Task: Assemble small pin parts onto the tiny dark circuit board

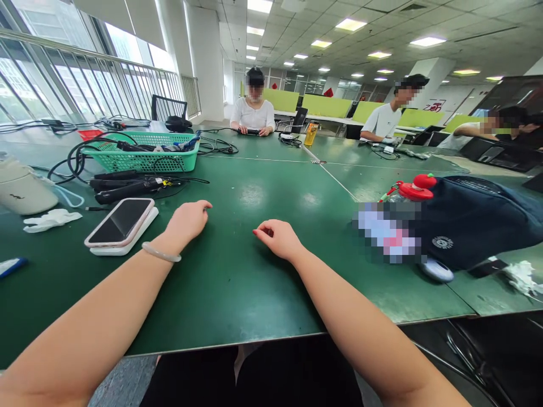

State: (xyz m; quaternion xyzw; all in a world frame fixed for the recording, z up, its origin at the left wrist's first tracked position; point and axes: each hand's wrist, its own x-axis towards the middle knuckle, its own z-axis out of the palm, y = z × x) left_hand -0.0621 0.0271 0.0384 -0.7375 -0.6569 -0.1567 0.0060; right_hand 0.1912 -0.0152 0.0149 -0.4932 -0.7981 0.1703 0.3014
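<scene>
1. Left hand point(189, 219), pale bracelet point(161, 252) on the wrist: fingers bent, on or just above the green surface point(237, 294); grip apart or together, cannot tell.
2. Right hand point(278, 237): fingers curled, red-nailed thumb out, grip slightly apart, near mid-surface; contact unclear.
3. Phone point(121, 221), screen up, stacked on white slab point(111, 250), just outside the left hand; nearest item to it.
4. Far left: blue-white item point(12, 266), crumpled white item point(53, 219), pale container point(25, 183).
5. Right side: light oval item point(439, 271), pixelated item point(388, 232), dark bag point(479, 220), red-topped bottle point(418, 189) beside the bag.
6. Beyond phone: black gear point(127, 189) with cables, then green basket point(148, 161) holding dark items.
7. Farther: yellow bottle point(311, 134), upright; person in white point(253, 113) opposite, hands at a dark object; more people to the right.
</scene>
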